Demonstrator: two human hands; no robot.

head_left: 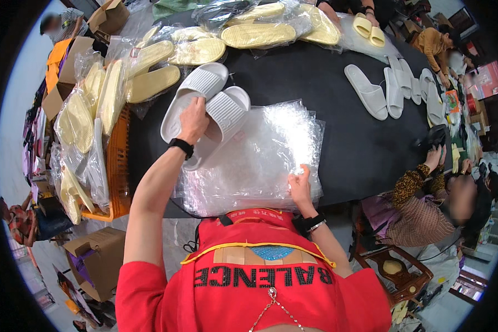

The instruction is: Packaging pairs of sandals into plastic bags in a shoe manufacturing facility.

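Note:
A pair of light grey slide slippers (229, 113) is in my left hand (194, 120), whose fingers are closed around the straps. The pair is held over the left part of a stack of clear plastic bags (249, 166). At the stack's right edge is my right hand (300, 185), its fingers closed in a pinch on a bag. How many bag layers lie between those fingers is too fine to make out.
Bagged cream slippers (258, 35) line the table's far edge and fill an orange crate (119, 160) at left. Loose grey slippers (366, 93) lie at right on the black tabletop (348, 149). Co-workers sit at right; another person's hands touch cream slippers (362, 25) at the far side.

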